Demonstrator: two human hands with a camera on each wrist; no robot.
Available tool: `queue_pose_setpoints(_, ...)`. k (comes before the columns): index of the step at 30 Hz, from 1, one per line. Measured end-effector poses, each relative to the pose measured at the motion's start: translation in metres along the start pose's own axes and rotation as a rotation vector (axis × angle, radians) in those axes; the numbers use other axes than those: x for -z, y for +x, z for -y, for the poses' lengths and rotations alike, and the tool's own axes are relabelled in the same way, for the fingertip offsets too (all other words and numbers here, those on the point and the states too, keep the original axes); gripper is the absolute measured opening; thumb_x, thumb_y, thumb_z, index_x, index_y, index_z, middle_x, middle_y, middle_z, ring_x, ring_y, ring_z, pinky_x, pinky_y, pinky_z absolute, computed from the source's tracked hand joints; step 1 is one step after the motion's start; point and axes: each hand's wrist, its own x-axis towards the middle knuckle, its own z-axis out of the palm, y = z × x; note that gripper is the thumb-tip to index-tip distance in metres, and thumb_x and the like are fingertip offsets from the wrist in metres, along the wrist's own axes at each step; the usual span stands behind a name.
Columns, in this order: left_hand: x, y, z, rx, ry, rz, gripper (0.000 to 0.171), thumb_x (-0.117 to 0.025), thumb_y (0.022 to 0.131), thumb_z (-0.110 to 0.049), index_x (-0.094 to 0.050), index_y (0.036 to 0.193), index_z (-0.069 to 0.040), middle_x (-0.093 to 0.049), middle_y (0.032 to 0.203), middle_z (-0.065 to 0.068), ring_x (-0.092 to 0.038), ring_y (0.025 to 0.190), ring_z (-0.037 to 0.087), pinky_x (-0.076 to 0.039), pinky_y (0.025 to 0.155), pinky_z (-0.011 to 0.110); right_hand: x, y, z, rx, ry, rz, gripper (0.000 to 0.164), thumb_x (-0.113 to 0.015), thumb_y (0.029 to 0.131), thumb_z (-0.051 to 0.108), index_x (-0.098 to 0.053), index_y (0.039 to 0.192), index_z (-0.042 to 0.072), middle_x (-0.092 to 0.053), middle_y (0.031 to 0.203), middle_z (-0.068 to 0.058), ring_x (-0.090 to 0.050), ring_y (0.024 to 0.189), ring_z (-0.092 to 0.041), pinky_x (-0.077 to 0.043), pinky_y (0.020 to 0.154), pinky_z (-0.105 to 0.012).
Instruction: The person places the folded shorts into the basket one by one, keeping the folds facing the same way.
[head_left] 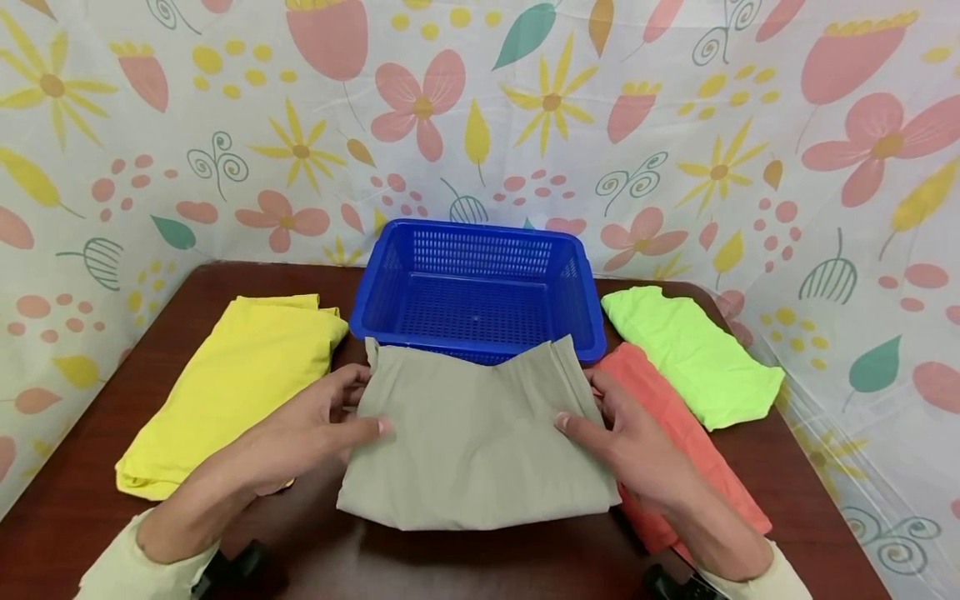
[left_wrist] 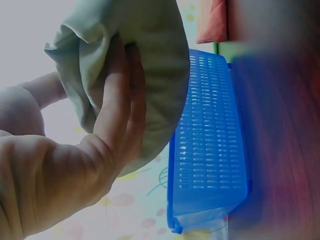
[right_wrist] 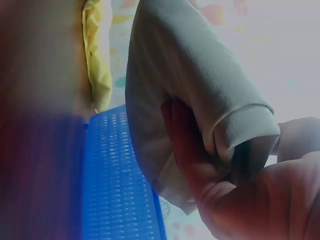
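Note:
A folded grey-beige cloth (head_left: 480,442), perhaps a garment, is held up between both hands in front of a blue plastic basket (head_left: 480,308). My left hand (head_left: 307,433) grips its left side, thumb on the near face and fingers behind. On the right side my right hand (head_left: 637,442) pinches it the same way. Both wrist views show fingers tucked behind the cloth (left_wrist: 160,90), whose layers hang in folds. The basket has perforated walls, and its visible inside holds nothing. The cloth's upper edge overlaps the basket's near rim in the head view.
Left of the basket lies a folded yellow cloth (head_left: 240,383). To the right are a coral cloth (head_left: 705,467), partly behind my right forearm, and a bright green cloth (head_left: 693,354). All rest on a dark brown table (head_left: 315,550). A flower-print sheet (head_left: 480,108) hangs behind.

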Motion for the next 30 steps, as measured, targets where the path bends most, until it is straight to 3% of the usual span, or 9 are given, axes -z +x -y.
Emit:
queue_pose_setpoints(10, 0.004, 0.006, -0.011, 0.001, 0.018, -0.055, 0.064, -0.072, 0.103, -0.024, -0.038, 0.153, -0.001, -0.063, 0.136, 0.020, -0.069, 0.116, 0.030, -0.061, 0.090, 0.041, 0.003, 0.005, 0.009, 0.060, 0.052, 0.020, 0.053, -0.059, 0.108, 0.009, -0.031, 0.151, -0.004, -0.071, 0.119, -0.023, -0.078, 0.094, -0.037, -0.064, 0.078, -0.054)
queue_pose_setpoints(17, 0.005, 0.014, -0.017, -0.034, -0.003, -0.071, 0.063, -0.069, 0.104, -0.021, -0.038, 0.156, -0.002, -0.063, 0.137, 0.021, -0.069, 0.115, 0.031, -0.063, 0.089, 0.043, 0.010, 0.008, 0.019, 0.070, 0.017, 0.031, 0.047, -0.059, 0.109, 0.013, -0.037, 0.147, -0.004, -0.073, 0.114, -0.023, -0.079, 0.089, -0.039, -0.064, 0.076, -0.054)
queue_pose_setpoints(30, 0.005, 0.013, -0.028, -0.099, 0.009, -0.094, 0.063, -0.068, 0.104, -0.018, -0.037, 0.155, 0.001, -0.060, 0.139, 0.022, -0.067, 0.117, 0.031, -0.062, 0.088, 0.040, 0.014, 0.004, 0.031, 0.143, 0.026, 0.005, 0.043, -0.057, 0.110, 0.012, -0.039, 0.147, -0.002, -0.076, 0.111, -0.012, -0.080, 0.089, -0.033, -0.064, 0.075, -0.051)
